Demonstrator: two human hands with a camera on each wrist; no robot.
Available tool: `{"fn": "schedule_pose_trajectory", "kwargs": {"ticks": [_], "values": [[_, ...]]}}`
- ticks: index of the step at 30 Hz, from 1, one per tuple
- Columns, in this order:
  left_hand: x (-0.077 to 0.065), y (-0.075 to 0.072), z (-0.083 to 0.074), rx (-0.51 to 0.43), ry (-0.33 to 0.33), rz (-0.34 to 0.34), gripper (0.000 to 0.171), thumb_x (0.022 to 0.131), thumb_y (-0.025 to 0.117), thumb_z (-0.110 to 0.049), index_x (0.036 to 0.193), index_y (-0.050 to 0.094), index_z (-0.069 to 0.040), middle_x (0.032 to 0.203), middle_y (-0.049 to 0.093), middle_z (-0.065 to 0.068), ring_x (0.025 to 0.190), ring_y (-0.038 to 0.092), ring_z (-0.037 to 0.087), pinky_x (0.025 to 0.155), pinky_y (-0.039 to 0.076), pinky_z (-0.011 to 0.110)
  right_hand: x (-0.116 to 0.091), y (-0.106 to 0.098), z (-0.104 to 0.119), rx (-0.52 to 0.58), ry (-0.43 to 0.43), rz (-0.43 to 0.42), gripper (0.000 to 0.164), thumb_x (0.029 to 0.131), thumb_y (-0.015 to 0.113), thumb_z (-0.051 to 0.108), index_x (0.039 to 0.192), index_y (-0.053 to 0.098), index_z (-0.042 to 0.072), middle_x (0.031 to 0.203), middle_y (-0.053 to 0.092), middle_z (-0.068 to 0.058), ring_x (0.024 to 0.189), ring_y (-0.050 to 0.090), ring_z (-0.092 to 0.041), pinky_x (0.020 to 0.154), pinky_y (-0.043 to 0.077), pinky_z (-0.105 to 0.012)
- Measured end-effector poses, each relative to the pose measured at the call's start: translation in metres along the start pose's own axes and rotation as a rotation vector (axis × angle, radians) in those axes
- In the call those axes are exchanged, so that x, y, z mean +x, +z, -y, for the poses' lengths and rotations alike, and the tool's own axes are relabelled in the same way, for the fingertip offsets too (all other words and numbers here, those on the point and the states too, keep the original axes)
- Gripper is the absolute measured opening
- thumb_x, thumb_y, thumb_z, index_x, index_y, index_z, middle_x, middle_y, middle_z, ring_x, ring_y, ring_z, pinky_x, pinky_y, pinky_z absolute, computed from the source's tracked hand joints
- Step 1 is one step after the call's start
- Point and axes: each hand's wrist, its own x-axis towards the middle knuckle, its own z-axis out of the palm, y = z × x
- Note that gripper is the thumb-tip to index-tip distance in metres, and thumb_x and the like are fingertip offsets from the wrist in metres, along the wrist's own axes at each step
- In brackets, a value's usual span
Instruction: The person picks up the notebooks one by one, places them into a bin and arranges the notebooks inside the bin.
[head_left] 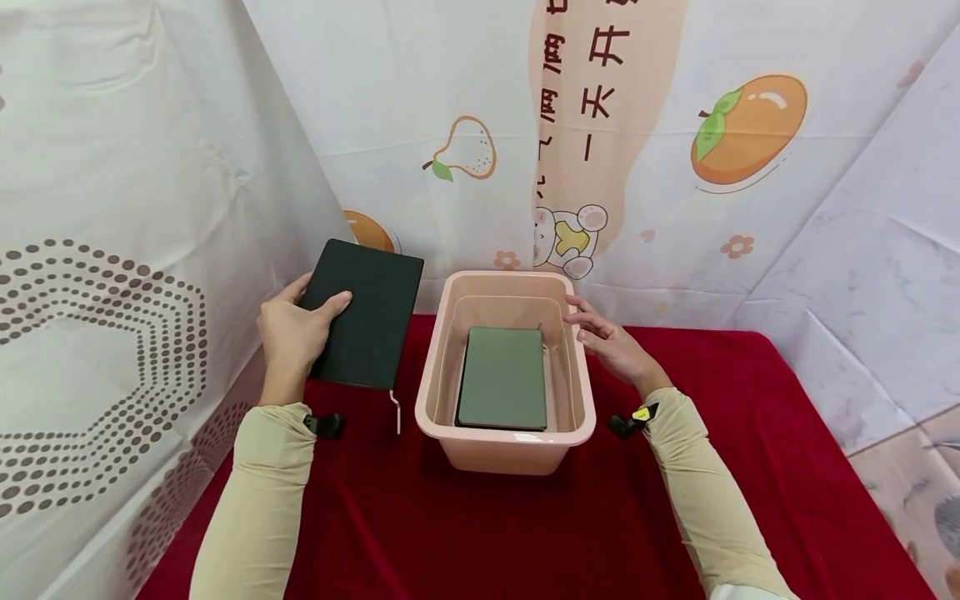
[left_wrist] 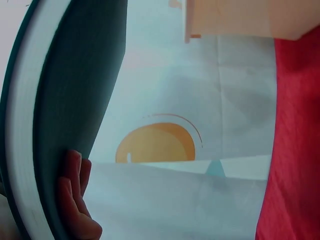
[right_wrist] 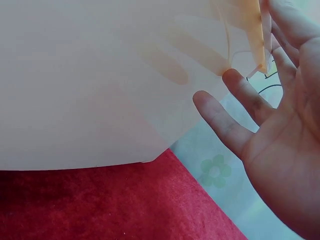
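Note:
My left hand (head_left: 296, 329) grips a dark green-black hardcover notebook (head_left: 371, 312) by its left edge, thumb across the cover and fingers behind. The notebook is raised to the left of a pink plastic bin (head_left: 504, 457), and a pale ribbon (head_left: 395, 412) hangs from its lower edge. In the left wrist view, its white page block (left_wrist: 22, 120) shows beside the curled fingers (left_wrist: 75, 195). Inside the bin lies a sage green notebook (head_left: 502, 379) with a dark edge beneath it. My right hand (head_left: 618, 346) is at the bin's right rim, fingers mostly straight, fingertips against it.
A red cloth (head_left: 480, 533) covers the table under the bin. Behind it hangs a white curtain (head_left: 375, 100) printed with fruit and lettering, and more patterned sheeting (head_left: 97, 208) closes off the left side. A small black wrist device (head_left: 328, 425) sits at the left cuff.

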Motion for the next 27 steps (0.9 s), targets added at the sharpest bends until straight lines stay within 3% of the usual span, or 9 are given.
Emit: {"fn": "schedule_pose_trajectory", "kwargs": {"ticks": [4, 7, 11, 14, 21, 27], "values": [[0.001, 0.003, -0.007, -0.032, -0.006, 0.034, 0.073, 0.085, 0.079, -0.051, 0.148, 0.055, -0.023, 0.141, 0.065, 0.011, 0.11, 0.068, 0.032, 0.078, 0.054, 0.028, 0.0, 0.0, 0.0, 0.005, -0.001, -0.004, 0.03, 0.106, 0.052, 0.01, 0.134, 0.062, 0.015, 0.171, 0.012, -0.005, 0.138, 0.042, -0.002, 0.1, 0.051, -0.02], [0.001, 0.004, -0.011, -0.048, -0.005, 0.061, 0.073, 0.084, 0.08, -0.05, 0.147, 0.056, -0.024, 0.138, 0.067, 0.012, 0.087, 0.071, 0.017, 0.065, 0.05, 0.017, 0.0, 0.0, 0.0, 0.007, 0.003, -0.006, 0.03, 0.106, 0.052, 0.011, 0.134, 0.063, 0.017, 0.171, 0.013, -0.004, 0.138, 0.043, -0.002, 0.1, 0.051, -0.02], [0.001, 0.007, -0.019, -0.056, -0.004, 0.091, 0.073, 0.084, 0.081, -0.049, 0.147, 0.056, -0.023, 0.136, 0.068, 0.013, 0.069, 0.061, 0.001, 0.06, 0.05, 0.015, 0.0, 0.0, 0.001, 0.002, 0.014, -0.003, 0.031, 0.106, 0.052, 0.011, 0.136, 0.06, 0.01, 0.171, 0.013, -0.004, 0.139, 0.042, -0.001, 0.101, 0.051, -0.02], [0.002, 0.011, -0.025, -0.069, -0.003, 0.1, 0.074, 0.084, 0.081, -0.048, 0.148, 0.055, -0.023, 0.136, 0.067, 0.013, 0.075, 0.064, 0.008, 0.061, 0.05, 0.016, 0.0, 0.0, 0.002, -0.004, 0.018, -0.001, 0.032, 0.106, 0.053, 0.012, 0.137, 0.058, 0.007, 0.171, 0.013, -0.003, 0.139, 0.04, -0.002, 0.101, 0.05, -0.02], [0.005, 0.021, -0.036, -0.126, -0.001, 0.081, 0.069, 0.088, 0.079, -0.043, 0.149, 0.055, -0.022, 0.13, 0.068, 0.014, 0.087, 0.067, 0.018, 0.068, 0.052, 0.021, 0.0, -0.001, 0.002, -0.004, 0.023, -0.004, 0.029, 0.106, 0.054, 0.013, 0.134, 0.062, 0.015, 0.171, 0.014, -0.002, 0.141, 0.038, -0.003, 0.101, 0.05, -0.02], [0.005, 0.03, -0.046, -0.111, 0.006, 0.092, 0.066, 0.092, 0.074, -0.042, 0.151, 0.051, -0.02, 0.128, 0.066, 0.017, 0.098, 0.067, 0.026, 0.083, 0.057, 0.038, 0.0, -0.001, 0.002, -0.01, 0.027, -0.008, 0.029, 0.106, 0.054, 0.014, 0.134, 0.062, 0.014, 0.171, 0.015, -0.001, 0.143, 0.034, -0.006, 0.101, 0.049, -0.02]]}}
